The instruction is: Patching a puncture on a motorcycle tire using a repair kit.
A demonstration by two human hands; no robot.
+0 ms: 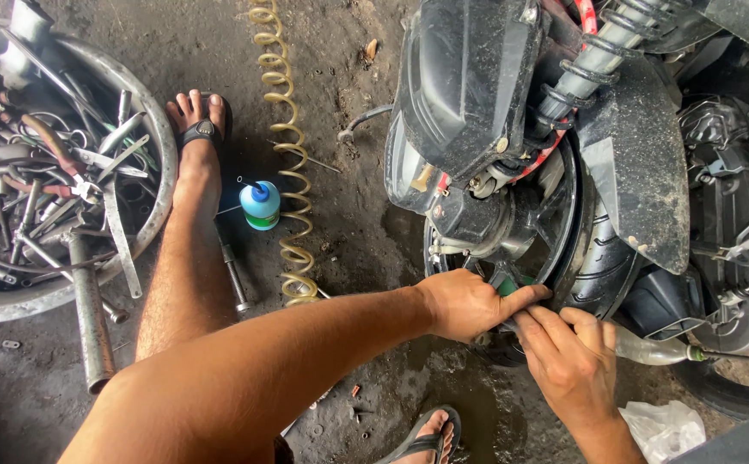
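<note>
My left hand point(464, 305) reaches across from the lower left and is closed around a green-handled tool point(508, 285) at the bottom of a scooter's rear wheel point(563, 215). My right hand point(568, 361) comes up from the lower right. Its fingers press against the same tool just under my left thumb. The tool's tip is hidden behind the hands and the black wheel hub. A clear plastic bottle with a green nozzle point(654, 349) lies just right of my right hand.
A round metal pan of several wrenches and tools point(146, 129) sits at the left. A small blue-capped green bottle point(261, 204), a yellow coiled air hose point(288, 146) and a steel pipe point(91, 318) lie on the dirty floor near my sandalled foot point(195, 129). A white plastic bag point(662, 428) lies at the lower right.
</note>
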